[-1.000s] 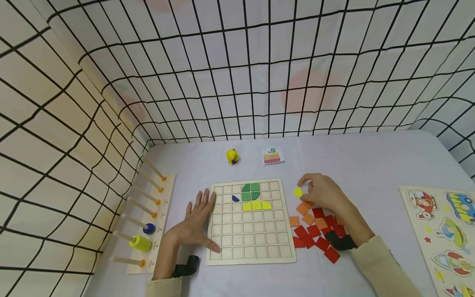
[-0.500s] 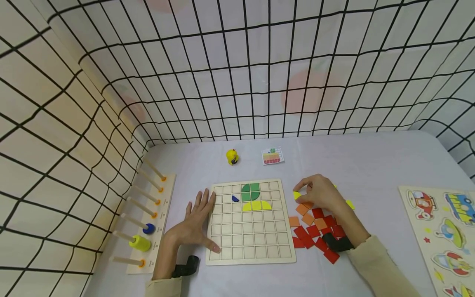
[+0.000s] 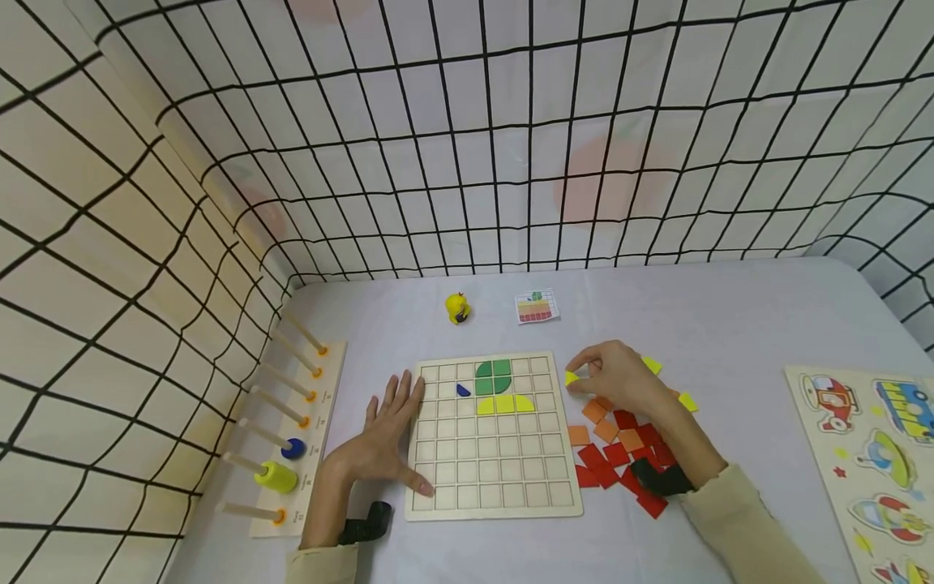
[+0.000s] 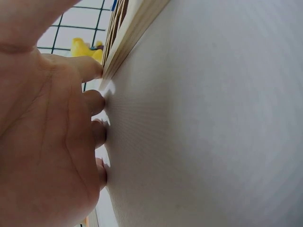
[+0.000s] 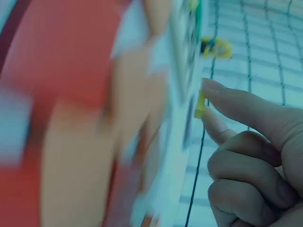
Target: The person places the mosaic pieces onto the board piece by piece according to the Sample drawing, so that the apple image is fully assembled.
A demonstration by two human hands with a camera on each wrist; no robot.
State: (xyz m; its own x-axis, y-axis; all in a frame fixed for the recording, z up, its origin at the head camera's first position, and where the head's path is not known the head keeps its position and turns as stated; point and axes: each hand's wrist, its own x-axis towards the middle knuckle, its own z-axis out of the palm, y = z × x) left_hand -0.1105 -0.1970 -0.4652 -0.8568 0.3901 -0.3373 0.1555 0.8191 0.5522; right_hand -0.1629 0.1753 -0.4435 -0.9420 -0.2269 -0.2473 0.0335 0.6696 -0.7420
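A yellow tile (image 3: 572, 378) is pinched between the thumb and forefinger of my right hand (image 3: 616, 375), just off the right edge of the wooden grid board (image 3: 499, 466). The right wrist view shows the same yellow tile (image 5: 200, 105) at the fingertips. My left hand (image 3: 383, 442) lies spread at the board's left side, thumb over the lower left corner and fingers along the edge. On the board are green tiles (image 3: 493, 378), a row of yellow tiles (image 3: 505, 404) and a small blue piece (image 3: 463, 390).
Loose red tiles (image 3: 598, 465) and orange tiles (image 3: 606, 430) lie right of the board, with yellow ones (image 3: 688, 401) behind my wrist. A peg stand (image 3: 321, 434) is at left, a picture puzzle (image 3: 868, 470) at right. Behind are a yellow figurine (image 3: 457, 308) and a pattern card (image 3: 536, 307).
My right hand has moved left toward the board with the yellow tile, uncovering yellow tiles behind it. The left hand has stayed in place.
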